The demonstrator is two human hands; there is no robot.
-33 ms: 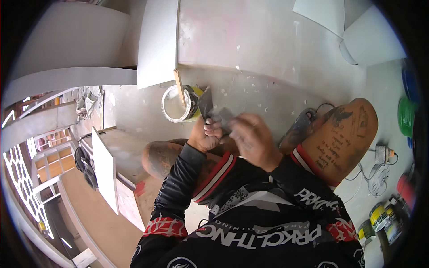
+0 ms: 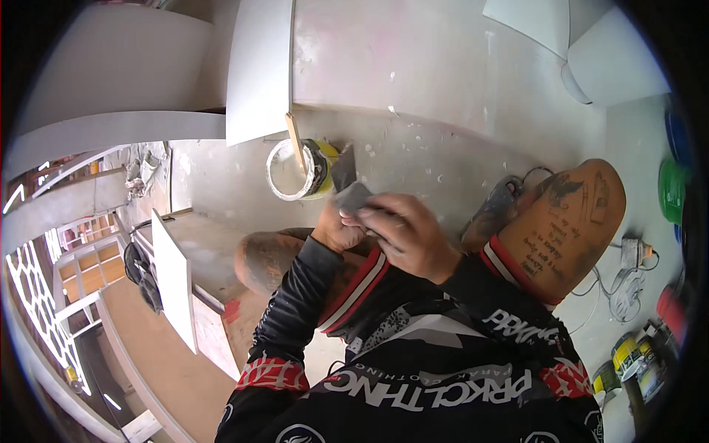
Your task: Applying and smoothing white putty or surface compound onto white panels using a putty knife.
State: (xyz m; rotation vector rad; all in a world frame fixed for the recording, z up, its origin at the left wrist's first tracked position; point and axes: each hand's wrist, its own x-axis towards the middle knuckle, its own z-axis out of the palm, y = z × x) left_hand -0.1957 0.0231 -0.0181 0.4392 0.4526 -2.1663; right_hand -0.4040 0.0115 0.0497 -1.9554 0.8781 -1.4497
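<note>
My left hand (image 2: 340,227) is closed around a putty knife (image 2: 344,167), its dark flat blade pointing away from me. The knife's handle is hidden in my fist. My right hand (image 2: 410,232) pinches a flat grey squarish piece (image 2: 354,197), which lies across the lower part of the blade and partly covers my left fingers. Whether it is sandpaper or a second blade, I cannot tell. Just beyond my left hand stands a bucket (image 2: 284,198) with a whitish-smeared rim and a pale paste inside. A wooden stick (image 2: 295,140) leans in it.
A white panel (image 2: 260,74) stands beyond the bucket, and another white board (image 2: 171,280) leans at left. Paint cans (image 2: 626,356), a green container (image 2: 670,192) and a coiled cable (image 2: 629,288) lie at right. My bare knees flank my hands. White flecks dot the floor (image 2: 428,155).
My right hand has shifted left with the grey piece, from beside the putty knife onto its blade by my left fingers. My left hand stays about where it was.
</note>
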